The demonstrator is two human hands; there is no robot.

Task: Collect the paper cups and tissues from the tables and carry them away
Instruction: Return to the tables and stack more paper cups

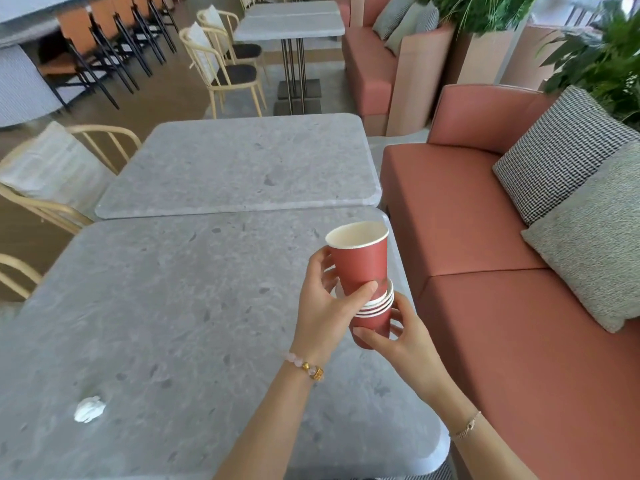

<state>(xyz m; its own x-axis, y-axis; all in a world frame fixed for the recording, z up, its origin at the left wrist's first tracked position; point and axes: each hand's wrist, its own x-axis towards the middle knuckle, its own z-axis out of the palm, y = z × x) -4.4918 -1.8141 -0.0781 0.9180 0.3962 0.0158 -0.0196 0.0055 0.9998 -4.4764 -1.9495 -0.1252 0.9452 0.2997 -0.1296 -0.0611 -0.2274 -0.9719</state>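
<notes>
Paper cups and a tissue are what matter at this pair of grey stone tables. Starting at the left, a pale wooden chair (52, 174) with a light cushion stands against the far table's edge. On the near table (166, 306), toward its near left corner, a crumpled white tissue (89, 409) lies by itself, well apart from the hands. Moving right, the left hand (325, 299), with a beaded bracelet (306, 367) at the wrist, is wrapped around the side of a red paper cup (360, 258), thumb across the front and fingers behind. That cup stands upright, its white inside showing, its base set into a stack of red paper cups (375, 315) whose white rims show just below the thumb. The right hand (398, 337), a thin chain bracelet (465, 427) on its wrist, cradles the bottom of the stack from beneath, fingers curled around it. The cups are held in the air above the near table's right edge. Further right runs a terracotta bench sofa (485, 306), with a houndstooth cushion (561, 150) and a grey cushion (595, 237) leaning on its back.
</notes>
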